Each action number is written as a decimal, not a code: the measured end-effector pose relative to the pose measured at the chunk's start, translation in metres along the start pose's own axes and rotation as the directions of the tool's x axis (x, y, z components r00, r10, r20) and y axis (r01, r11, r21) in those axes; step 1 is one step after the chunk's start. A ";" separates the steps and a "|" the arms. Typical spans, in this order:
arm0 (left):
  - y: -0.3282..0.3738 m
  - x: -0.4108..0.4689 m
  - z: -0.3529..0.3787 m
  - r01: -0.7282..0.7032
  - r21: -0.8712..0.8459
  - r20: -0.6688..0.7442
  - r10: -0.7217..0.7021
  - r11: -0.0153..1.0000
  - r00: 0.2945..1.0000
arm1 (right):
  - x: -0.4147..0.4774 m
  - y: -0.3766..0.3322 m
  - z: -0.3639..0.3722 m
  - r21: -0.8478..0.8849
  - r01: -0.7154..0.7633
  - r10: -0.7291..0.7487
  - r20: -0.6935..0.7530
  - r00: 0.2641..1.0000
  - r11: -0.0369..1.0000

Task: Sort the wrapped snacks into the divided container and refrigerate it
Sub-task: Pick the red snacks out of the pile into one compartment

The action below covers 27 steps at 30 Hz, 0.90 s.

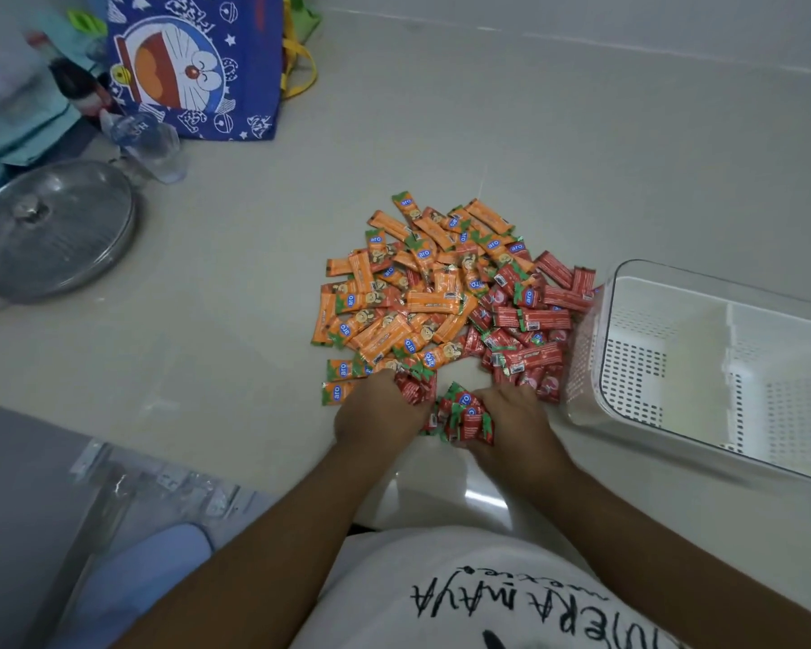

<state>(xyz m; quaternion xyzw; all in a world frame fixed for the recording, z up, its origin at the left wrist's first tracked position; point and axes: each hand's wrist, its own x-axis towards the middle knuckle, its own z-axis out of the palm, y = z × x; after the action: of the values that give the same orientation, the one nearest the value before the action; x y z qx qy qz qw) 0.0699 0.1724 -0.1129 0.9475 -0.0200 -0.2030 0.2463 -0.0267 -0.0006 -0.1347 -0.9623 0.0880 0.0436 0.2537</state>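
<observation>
A heap of wrapped snacks lies on the pale floor: orange packets (408, 292) to the left and back, red packets (530, 316) to the right. My left hand (375, 409) is closed on red packets at the heap's near edge. My right hand (511, 414) grips a bunch of red packets (464, 416) just beside it. The clear divided container (602, 348) with white perforated inserts stands at the right, touching the red side of the heap; its compartments hold nothing.
A pot with a glass lid (48, 227) sits at the left. A blue cartoon bag (193, 63) stands at the back left, with a plastic bottle (146, 142) lying before it. Clear plastic wrapping (160, 484) lies near my left arm.
</observation>
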 end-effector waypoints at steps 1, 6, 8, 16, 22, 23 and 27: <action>-0.001 0.000 0.000 -0.009 0.004 0.002 0.009 1.000 1.000 | 0.000 -0.001 0.000 -0.023 -0.003 0.003 0.008 1.000 1.000; -0.003 -0.004 0.004 -0.077 0.055 -0.046 0.080 0.995 0.996 | -0.005 -0.006 -0.004 -0.032 -0.038 0.038 -0.016 0.999 0.999; -0.004 -0.003 0.003 -0.084 0.076 -0.045 0.087 0.994 0.995 | -0.010 -0.006 -0.008 -0.003 -0.086 0.086 -0.050 0.995 0.996; 0.012 -0.002 0.012 -0.182 0.208 -0.013 0.189 0.961 0.982 | -0.016 -0.018 -0.032 0.308 -0.148 0.229 -0.246 0.942 0.940; 0.023 -0.002 0.016 -0.346 0.233 0.145 0.320 0.909 0.936 | -0.016 -0.026 -0.043 0.330 -0.207 0.296 -0.247 0.923 0.921; 0.022 -0.003 0.015 -0.363 0.206 0.168 0.333 0.909 0.928 | -0.015 -0.029 -0.048 0.344 -0.215 0.308 -0.242 0.920 0.914; 0.019 -0.003 0.001 -0.389 -0.038 0.103 0.390 0.921 0.915 | -0.015 -0.045 -0.072 0.421 -0.113 0.253 -0.294 0.922 0.900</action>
<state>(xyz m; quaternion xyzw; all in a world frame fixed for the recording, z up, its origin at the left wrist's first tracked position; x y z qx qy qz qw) 0.0676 0.1561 -0.1036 0.9101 -0.2197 -0.2010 0.2881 -0.0298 0.0044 -0.0483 -0.8709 0.2292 -0.1184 0.4183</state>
